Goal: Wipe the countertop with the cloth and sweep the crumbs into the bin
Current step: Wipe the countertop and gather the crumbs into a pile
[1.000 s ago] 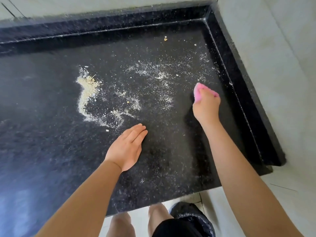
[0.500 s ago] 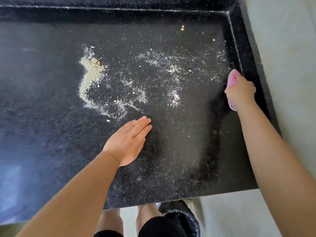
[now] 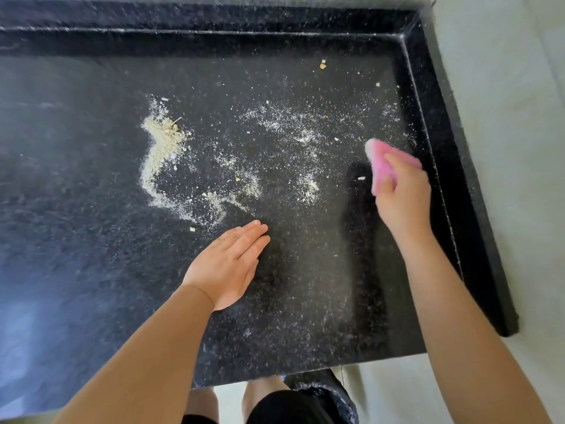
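Note:
A black speckled countertop (image 3: 91,255) fills the view. A thick curved trail of beige crumbs (image 3: 159,154) lies left of centre, and finer white crumbs (image 3: 293,133) are scattered toward the right. My right hand (image 3: 403,197) grips a pink cloth (image 3: 382,160) on the counter near the right raised rim. My left hand (image 3: 229,264) lies flat on the counter with straight fingers, just below the crumb trail. A bin lined with a black bag (image 3: 324,393) shows below the counter's front edge, partly hidden by my legs.
A raised black rim (image 3: 440,148) runs along the back and right side of the counter. Pale wall tiles (image 3: 513,117) stand to the right. A few larger crumbs (image 3: 322,65) lie near the back right corner. My legs show beneath the front edge.
My right hand with the pink cloth went right to the rim, then came back left and slightly down. My left hand has stayed flat in the same spot.

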Demonstrator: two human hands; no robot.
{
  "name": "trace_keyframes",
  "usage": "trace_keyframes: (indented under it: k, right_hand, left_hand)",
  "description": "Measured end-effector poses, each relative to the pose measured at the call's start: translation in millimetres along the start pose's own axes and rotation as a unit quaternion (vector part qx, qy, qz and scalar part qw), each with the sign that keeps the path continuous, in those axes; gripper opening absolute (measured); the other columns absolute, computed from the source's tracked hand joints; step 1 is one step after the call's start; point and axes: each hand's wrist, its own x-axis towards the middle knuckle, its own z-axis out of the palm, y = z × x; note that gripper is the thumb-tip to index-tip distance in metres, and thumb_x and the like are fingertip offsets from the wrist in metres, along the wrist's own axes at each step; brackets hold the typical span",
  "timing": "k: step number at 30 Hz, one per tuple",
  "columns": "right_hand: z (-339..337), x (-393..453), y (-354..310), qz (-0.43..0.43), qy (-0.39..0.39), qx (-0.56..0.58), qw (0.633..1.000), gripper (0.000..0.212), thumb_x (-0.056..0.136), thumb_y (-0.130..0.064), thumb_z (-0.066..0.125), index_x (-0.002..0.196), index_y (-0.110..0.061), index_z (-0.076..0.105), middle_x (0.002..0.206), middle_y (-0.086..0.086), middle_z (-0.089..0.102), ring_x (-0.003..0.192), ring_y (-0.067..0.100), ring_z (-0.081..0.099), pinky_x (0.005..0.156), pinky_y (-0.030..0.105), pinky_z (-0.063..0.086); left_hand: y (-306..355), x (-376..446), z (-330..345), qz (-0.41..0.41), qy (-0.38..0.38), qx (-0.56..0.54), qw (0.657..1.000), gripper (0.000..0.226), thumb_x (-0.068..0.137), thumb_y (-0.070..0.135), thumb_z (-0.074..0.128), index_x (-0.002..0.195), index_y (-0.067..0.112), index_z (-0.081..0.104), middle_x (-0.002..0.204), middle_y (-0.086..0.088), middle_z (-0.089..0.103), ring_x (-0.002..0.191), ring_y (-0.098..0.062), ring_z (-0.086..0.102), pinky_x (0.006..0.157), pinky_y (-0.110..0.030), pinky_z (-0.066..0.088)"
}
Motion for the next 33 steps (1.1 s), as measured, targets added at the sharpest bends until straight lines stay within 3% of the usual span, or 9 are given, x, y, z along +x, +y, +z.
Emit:
trace_keyframes:
  k: [4,7,10,13,17,21,24,29,33]
  right_hand:
    - [0,26,34,0.048,0.018,-0.111,0.993,0.02,0.065,0.01,0.029,0.07,-0.001,0.045,0.063,0.017,0.042,0.066,0.029,0.043,0.061,0.032,0.025]
    - [11,34,55,0.129,-0.001,-0.17,0.977,0.042,0.071,-0.009,0.022,0.101,0.003,0.051,0.099,0.025,0.057,0.103,0.041,0.05,0.071,0.028,0.03]
    - [25,30,38,0.104,-0.011,-0.179,0.978,0.033,0.057,0.002,0.025,0.081,-0.01,0.043,0.072,0.008,0.046,0.077,0.029,0.045,0.064,0.022,0.021]
    - [37,8,1,0.018,-0.064,-0.08,0.995,0.027,0.054,0.001,0.022,0.071,-0.012,0.039,0.065,0.001,0.036,0.068,0.02,0.036,0.068,0.028,0.024]
    - [25,-12,-30,0.058,-0.203,0.179,0.961,0.033,0.094,-0.016,0.036,0.111,-0.007,0.063,0.087,0.003,0.066,0.079,0.011,0.056,0.077,0.028,0.046]
    - [6,29,-13,-0.031,0.005,0.049,0.998,0.019,0.081,0.003,0.037,0.064,0.004,0.045,0.063,0.02,0.037,0.059,0.031,0.037,0.053,0.04,0.026]
    - [8,70,24,-0.002,0.003,-0.095,0.995,0.021,0.055,0.004,0.023,0.063,-0.011,0.035,0.053,0.002,0.023,0.057,0.025,0.03,0.058,0.031,0.019]
    - [31,70,39,0.134,-0.03,-0.18,0.974,0.04,0.08,0.005,0.044,0.119,-0.003,0.046,0.124,0.012,0.047,0.122,0.035,0.03,0.083,0.034,0.036]
    - [50,36,2,0.024,-0.053,-0.127,0.99,0.04,0.054,0.002,0.011,0.076,-0.015,0.041,0.076,0.0,0.042,0.096,0.027,0.043,0.064,0.026,0.013]
  left_hand:
    - [-1,-1,1,-0.004,-0.014,-0.003,1.0,0.067,0.098,0.028,0.001,0.116,-0.001,0.059,0.122,-0.014,0.06,0.12,-0.023,0.04,0.107,-0.027,0.013]
    - [0,-1,2,-0.009,-0.021,0.0,1.0,0.067,0.098,0.028,0.001,0.116,0.0,0.058,0.122,-0.014,0.059,0.119,-0.021,0.036,0.106,-0.027,0.01]
    - [0,0,2,-0.009,-0.018,0.005,1.0,0.067,0.098,0.028,0.001,0.115,0.0,0.059,0.122,-0.013,0.06,0.119,-0.021,0.036,0.106,-0.027,0.012]
    - [0,0,1,-0.01,-0.011,0.014,1.0,0.068,0.098,0.028,0.0,0.114,0.002,0.061,0.121,-0.011,0.061,0.118,-0.023,0.044,0.104,-0.031,0.023]
    - [1,1,-2,-0.01,-0.008,0.015,1.0,0.069,0.098,0.027,0.0,0.112,0.003,0.063,0.118,-0.011,0.062,0.109,-0.027,0.06,0.098,-0.037,0.028]
    - [1,0,0,-0.008,-0.008,0.016,1.0,0.068,0.098,0.027,0.001,0.112,0.003,0.062,0.119,-0.011,0.062,0.112,-0.025,0.057,0.098,-0.035,0.029]
    - [0,-1,3,-0.005,-0.006,0.017,1.0,0.066,0.098,0.028,0.001,0.114,0.002,0.06,0.12,-0.012,0.061,0.118,-0.022,0.041,0.101,-0.033,0.027]
    - [0,0,3,-0.01,-0.003,0.017,1.0,0.064,0.099,0.028,0.003,0.115,0.002,0.058,0.121,-0.013,0.061,0.118,-0.022,0.038,0.104,-0.031,0.021]
    - [2,1,1,-0.012,0.001,0.014,1.0,0.066,0.099,0.028,0.002,0.113,0.002,0.061,0.119,-0.012,0.062,0.117,-0.024,0.046,0.096,-0.034,0.03]
